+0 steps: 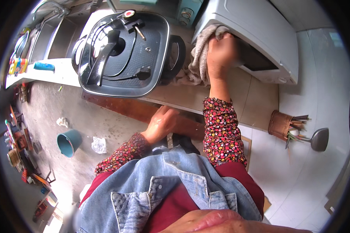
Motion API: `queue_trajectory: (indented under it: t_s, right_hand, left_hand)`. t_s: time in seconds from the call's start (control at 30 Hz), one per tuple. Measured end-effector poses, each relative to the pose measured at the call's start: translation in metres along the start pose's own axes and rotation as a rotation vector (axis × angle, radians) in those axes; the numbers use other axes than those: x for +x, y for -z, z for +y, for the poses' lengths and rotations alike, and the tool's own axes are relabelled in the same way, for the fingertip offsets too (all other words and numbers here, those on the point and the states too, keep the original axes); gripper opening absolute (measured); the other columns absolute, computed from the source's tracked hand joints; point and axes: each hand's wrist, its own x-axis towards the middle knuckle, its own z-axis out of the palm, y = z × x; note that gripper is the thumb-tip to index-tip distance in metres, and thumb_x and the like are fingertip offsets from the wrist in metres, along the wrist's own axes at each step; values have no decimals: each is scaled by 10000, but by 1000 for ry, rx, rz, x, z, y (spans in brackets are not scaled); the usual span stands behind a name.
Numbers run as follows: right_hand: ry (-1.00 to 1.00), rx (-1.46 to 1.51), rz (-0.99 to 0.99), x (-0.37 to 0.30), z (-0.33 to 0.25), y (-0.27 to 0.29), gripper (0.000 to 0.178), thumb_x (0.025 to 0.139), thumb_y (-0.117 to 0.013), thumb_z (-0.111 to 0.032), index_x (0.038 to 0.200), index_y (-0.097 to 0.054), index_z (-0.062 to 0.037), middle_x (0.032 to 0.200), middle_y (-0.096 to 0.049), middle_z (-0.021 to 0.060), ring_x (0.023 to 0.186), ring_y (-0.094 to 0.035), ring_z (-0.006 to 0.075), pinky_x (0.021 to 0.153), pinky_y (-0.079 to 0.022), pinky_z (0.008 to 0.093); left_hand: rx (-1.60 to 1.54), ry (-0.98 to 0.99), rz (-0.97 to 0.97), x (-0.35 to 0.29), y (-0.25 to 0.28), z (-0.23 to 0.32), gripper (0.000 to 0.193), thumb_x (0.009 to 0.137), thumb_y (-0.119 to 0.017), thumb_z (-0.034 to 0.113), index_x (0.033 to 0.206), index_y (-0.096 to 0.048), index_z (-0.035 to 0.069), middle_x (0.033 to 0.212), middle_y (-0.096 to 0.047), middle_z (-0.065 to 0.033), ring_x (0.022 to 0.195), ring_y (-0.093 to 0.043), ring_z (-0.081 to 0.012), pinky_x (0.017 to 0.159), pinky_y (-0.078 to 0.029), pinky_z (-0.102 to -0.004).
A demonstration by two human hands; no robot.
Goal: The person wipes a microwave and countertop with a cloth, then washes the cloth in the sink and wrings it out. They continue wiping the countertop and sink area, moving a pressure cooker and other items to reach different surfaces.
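My right hand [223, 54], partly blurred, grips a grey-beige cloth [200, 54] against the front edge of a white microwave oven [248, 29]. Part of the cloth trails down onto the counter [200, 95]. My left hand [161, 123] is low beside the counter's front edge, its fingers curled in, with nothing visible in them. Left of the cloth stands a square black electric pan [142, 58] under a clear lid. A cord, a plug [143, 73] and a temperature probe [135, 29] show at the pan.
A steel sink [62, 40] is at the far left, with a blue tube [44, 66] on the ledge before it. On the floor to the left stands a teal bucket [69, 143]. A brown utensil holder [280, 122] with chopsticks and a ladle [319, 139] is at right.
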Motion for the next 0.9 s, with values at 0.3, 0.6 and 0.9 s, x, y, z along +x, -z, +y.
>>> queue_trajectory:
  t_s: [0.3,0.6,0.9]
  right_hand:
    - [-137,-462,-859,-60,82,44,291,829,-575,-112,1108,-646,-160,1024,-628,175,950,-645,389,782,-531,502]
    - [-280,180,-574,-45,27,80,260,1012,-550,-242,1170,-630,-52,1018,-669,94,717,-642,158,581,-499,264]
    - [-1100,747,-561,-64,-26,-29,304,994,-580,-370,884,-577,-86,691,-538,-3,536,-497,69,426,-328,213]
  left_hand:
    - [11,209,19,-43,65,1,217,807,-614,-18,1012,-630,50,910,-575,-116,824,-623,-305,711,-531,-369]
    - [223,367,877,-10,245,-90,292,949,-624,247,1133,-622,19,983,-659,-108,908,-630,-193,843,-498,-299]
    - [-168,649,396,97,322,-195,605,897,-579,643,933,-639,42,817,-567,-24,764,-501,-121,689,-392,-271]
